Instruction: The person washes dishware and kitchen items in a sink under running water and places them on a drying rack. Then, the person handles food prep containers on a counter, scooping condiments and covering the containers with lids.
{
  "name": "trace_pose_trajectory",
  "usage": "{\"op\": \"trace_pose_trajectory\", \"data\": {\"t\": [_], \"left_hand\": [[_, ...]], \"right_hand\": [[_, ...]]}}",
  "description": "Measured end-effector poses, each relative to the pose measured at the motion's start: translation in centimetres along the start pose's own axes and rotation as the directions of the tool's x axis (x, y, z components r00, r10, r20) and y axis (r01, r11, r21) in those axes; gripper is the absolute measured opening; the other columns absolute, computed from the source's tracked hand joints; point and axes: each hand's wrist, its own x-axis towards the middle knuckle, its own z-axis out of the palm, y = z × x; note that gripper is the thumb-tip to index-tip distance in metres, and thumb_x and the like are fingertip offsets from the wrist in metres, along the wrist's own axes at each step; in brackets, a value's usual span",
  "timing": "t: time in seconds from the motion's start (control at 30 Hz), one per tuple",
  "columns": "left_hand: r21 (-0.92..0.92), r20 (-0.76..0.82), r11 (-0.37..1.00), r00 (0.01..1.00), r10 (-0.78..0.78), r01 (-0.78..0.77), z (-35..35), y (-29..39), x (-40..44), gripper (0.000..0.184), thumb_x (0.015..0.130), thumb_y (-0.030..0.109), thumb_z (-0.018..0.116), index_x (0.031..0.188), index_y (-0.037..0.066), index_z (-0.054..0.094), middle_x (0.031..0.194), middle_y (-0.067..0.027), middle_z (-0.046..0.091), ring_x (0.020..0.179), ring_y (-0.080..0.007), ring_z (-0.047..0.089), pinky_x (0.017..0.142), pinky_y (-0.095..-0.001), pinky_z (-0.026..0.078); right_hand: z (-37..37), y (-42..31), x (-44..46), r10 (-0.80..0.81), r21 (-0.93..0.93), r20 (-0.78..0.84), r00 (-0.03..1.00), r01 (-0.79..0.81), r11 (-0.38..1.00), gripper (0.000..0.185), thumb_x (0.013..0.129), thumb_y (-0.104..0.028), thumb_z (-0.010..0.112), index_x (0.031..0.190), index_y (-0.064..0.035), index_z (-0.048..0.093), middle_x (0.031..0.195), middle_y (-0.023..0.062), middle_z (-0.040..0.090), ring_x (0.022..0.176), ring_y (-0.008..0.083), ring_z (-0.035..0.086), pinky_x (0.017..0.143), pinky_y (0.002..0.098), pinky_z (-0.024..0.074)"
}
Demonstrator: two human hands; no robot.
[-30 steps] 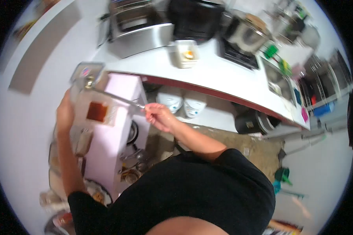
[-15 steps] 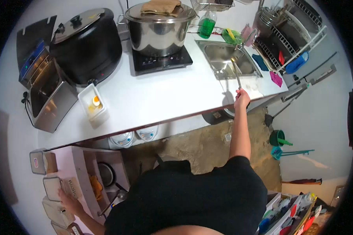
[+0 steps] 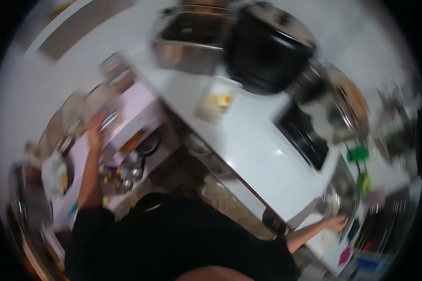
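My left hand (image 3: 95, 125) is at a clear container (image 3: 101, 100) on the pink shelf top (image 3: 135, 104); its fingers are smeared by motion. At the lower right, my right hand (image 3: 336, 224) is over the edge of the metal sink (image 3: 341, 193). Whether it holds anything cannot be made out through the blur. More clear containers (image 3: 72, 114) stand in a row along the wall beside my left hand.
On the white counter (image 3: 262, 154) are a white tray with egg (image 3: 219, 100), a metal fryer (image 3: 187, 51), a large black cooker (image 3: 270, 47), a black hob (image 3: 302, 133) and a steel pot (image 3: 337, 112). A dish rack (image 3: 389, 225) stands beyond the sink.
The view has swung left and blurred. The long-handled ladle seen in my right hand over the sink can no longer be made out. My left hand stays by the containers.
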Motion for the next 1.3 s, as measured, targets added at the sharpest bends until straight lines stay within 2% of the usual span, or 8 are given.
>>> {"op": "trace_pose_trajectory", "data": {"t": [0.17,0.23,0.4,0.47,0.57,0.63,0.87,1.3], "left_hand": [[0.326,-0.053,0.943,0.994,0.095,-0.073,-1.0,2.0,-0.9,0.064,0.059,0.002,0.054,0.120,0.018,0.048,0.127,-0.0155,0.042,0.116,-0.0365,0.038,0.098,-0.0411,0.027],[0.224,-0.110,0.970,0.986,0.122,-0.095,-1.4,3.6,-0.9,0.062,0.060,0.004,0.054,0.121,0.015,0.048,0.126,-0.0171,0.042,0.115,-0.0363,0.038,0.099,-0.0402,0.027],[-0.143,-0.504,0.989,0.858,-0.098,0.029,0.2,1.1,-1.3,0.053,0.071,0.009,0.053,0.123,0.007,0.043,0.129,-0.0143,0.040,0.118,-0.0286,0.037,0.099,-0.0392,0.025],[-0.876,-0.226,0.455,0.699,-0.679,0.159,2.3,-1.9,-0.5,0.049,0.081,0.021,0.050,0.126,0.006,0.039,0.125,-0.0094,0.043,0.112,-0.0215,0.040,0.092,-0.0350,0.032],[-0.952,0.074,0.109,0.563,-0.823,0.285,1.5,-2.2,0.0,0.038,0.085,0.030,0.045,0.117,0.010,0.044,0.112,-0.0044,0.047,0.099,-0.0161,0.043,0.082,-0.0322,0.034],[-0.950,0.233,-0.073,0.531,-0.815,0.304,0.4,-2.3,0.8,0.029,0.085,0.032,0.046,0.106,0.013,0.048,0.104,-0.0036,0.048,0.094,-0.0156,0.043,0.080,-0.0362,0.034],[-0.914,0.292,0.010,0.676,-0.676,0.406,-1.3,-2.6,0.4,0.057,0.079,0.022,0.059,0.126,0.010,0.030,0.110,-0.0060,0.044,0.091,-0.0150,0.047,0.068,-0.0349,0.042],[-0.687,0.193,0.465,0.757,-0.624,0.558,1.6,-2.3,0.6,0.071,0.087,0.041,0.036,0.135,0.001,0.004,0.115,-0.0233,0.038,0.100,-0.0339,0.045,0.086,-0.0374,0.037]], "right_hand": [[-1.1,-30.3,-18.3,-0.100,0.713,0.566,0.819,-0.425,0.557,0.011,0.079,0.004,0.047,0.086,0.0029,0.056,0.086,0.0130,0.058,0.082,0.0199,0.055,0.070,0.0309,0.0461],[-4.1,-41.4,-21.6,-0.439,0.553,0.814,0.380,-0.739,0.384,0.015,0.075,0.005,0.049,0.086,0.0011,0.058,0.094,0.0123,0.058,0.089,0.0205,0.055,0.076,0.0307,0.0446],[-7.0,-59.8,-28.2,-0.933,0.623,0.356,-0.051,-0.731,0.278,0.015,0.078,-0.002,0.055,0.092,0.0008,0.059,0.090,0.0136,0.060,0.081,0.0212,0.059,0.071,0.0275,0.0461],[-6.0,-65.5,-33.6,-0.935,0.625,0.347,-0.066,-0.728,0.283,0.018,0.081,-0.010,0.054,0.094,0.0003,0.059,0.088,0.0141,0.060,0.081,0.0222,0.059,0.070,0.0281,0.0457],[-3.0,-71.3,-45.0,-0.925,0.617,0.374,-0.071,-0.726,0.305,0.025,0.083,-0.022,0.052,0.097,-0.0022,0.059,0.087,0.0147,0.061,0.079,0.0244,0.059,0.071,0.0306,0.0449],[-2.1,-73.5,-50.3,-0.748,0.149,0.477,-0.461,-0.796,0.586,0.034,0.082,-0.031,0.051,0.099,-0.0018,0.058,0.089,0.0171,0.060,0.081,0.0271,0.058,0.074,0.0335,0.0438],[-6.5,-75.9,-45.0,-0.858,0.785,0.381,-0.344,-0.370,0.497,0.037,0.080,-0.029,0.052,0.099,0.0025,0.054,0.087,0.0247,0.058,0.086,0.0377,0.056,0.077,0.0404,0.0427],[-6.0,-76.3,-47.0,-0.872,0.826,0.348,-0.343,-0.327,0.459,0.032,0.088,-0.026,0.037,0.092,0.0005,0.055,0.083,0.0247,0.058,0.081,0.0425,0.055,0.072,0.0475,0.0421]]}}
